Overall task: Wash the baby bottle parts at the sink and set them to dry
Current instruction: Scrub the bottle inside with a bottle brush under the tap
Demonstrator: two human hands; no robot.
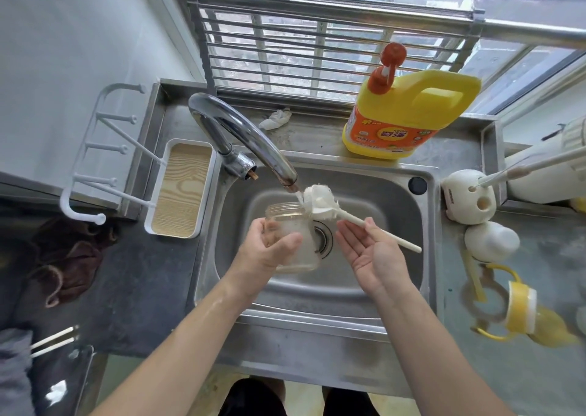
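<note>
your left hand (269, 252) grips the clear bottle (287, 214) over the sink (364, 292), thumb across the front and fingers curled round the far side. the bottle is tilted, with its open threaded mouth up toward the faucet (241, 136) and its base low toward you. it sits above the basin, just left of the drain (324, 241).

your right hand (372, 254) is palm up. the thumb pinches the thin handle of the sponge brush (320, 201) against the index side, and the other fingers are straight and close together. the foam head sits just under the spout, touching or just beside the bottle's mouth rim, not inside it. i can't tell if water is running.

the yellow detergent jug (409, 114) with an orange pump stands on the back ledge. the white peg rack (104, 149) and wood-grain tray (182, 190) are left of the basin. on the right counter there's a white brush holder (469, 198) with a stick in it, a white dome cap (491, 241) just below it, and a yellow handled collar (520, 308) lying on its side. a brown cloth (69, 257) lies far left.
</note>
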